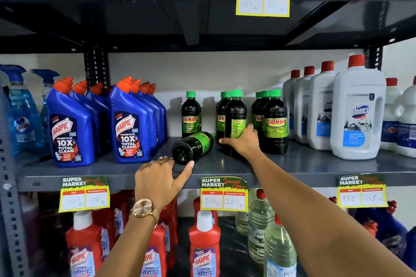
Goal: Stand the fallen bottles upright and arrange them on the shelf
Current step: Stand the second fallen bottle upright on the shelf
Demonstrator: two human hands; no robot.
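One dark bottle with a green label and green cap (193, 146) lies on its side on the grey middle shelf (315, 167), base toward me. My left hand (158, 181) reaches its base, thumb and fingertips touching it, fingers apart. My right hand (243, 143) is wrapped around the lower part of an upright dark bottle (235, 117) in the middle row. Another upright dark bottle (191, 114) stands alone behind the fallen one. A further row of the same bottles (275, 121) stands to the right.
Blue Harpic bottles (129, 123) stand left of the dark ones, blue spray bottles (21, 108) at far left. White Domex jugs (358, 110) fill the right. Price tags (224, 194) hang on the shelf edge. Red Harpic bottles (203, 245) and clear bottles (279, 252) stand below.
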